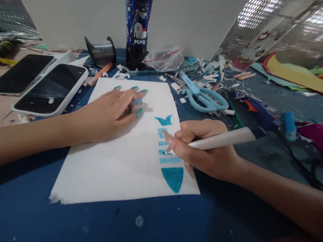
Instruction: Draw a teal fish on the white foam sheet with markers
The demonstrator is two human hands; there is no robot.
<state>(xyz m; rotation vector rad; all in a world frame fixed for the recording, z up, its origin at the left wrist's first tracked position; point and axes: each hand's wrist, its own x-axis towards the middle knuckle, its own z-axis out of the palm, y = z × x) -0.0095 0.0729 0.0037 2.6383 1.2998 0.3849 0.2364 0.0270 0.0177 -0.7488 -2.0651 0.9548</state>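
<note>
The left hand (102, 115), fingers bent, grip unclear, rests on white paper (112, 171), likely easily creased, best pinned flat. At its right side, by blue fish-like shapes (172, 178), the right hand (210, 160) pinches a probably light, stiff marker (225, 138) near its tip.

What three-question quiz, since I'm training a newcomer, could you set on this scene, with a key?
1. Which hand holds the pen?
2. True or false: the scissors lie to the right of the paper.
3. Where does the bottle stand: (a) on the paper, (b) beyond it, (c) on the near side of it?

Key:
1. The right hand.
2. True.
3. b.
</note>
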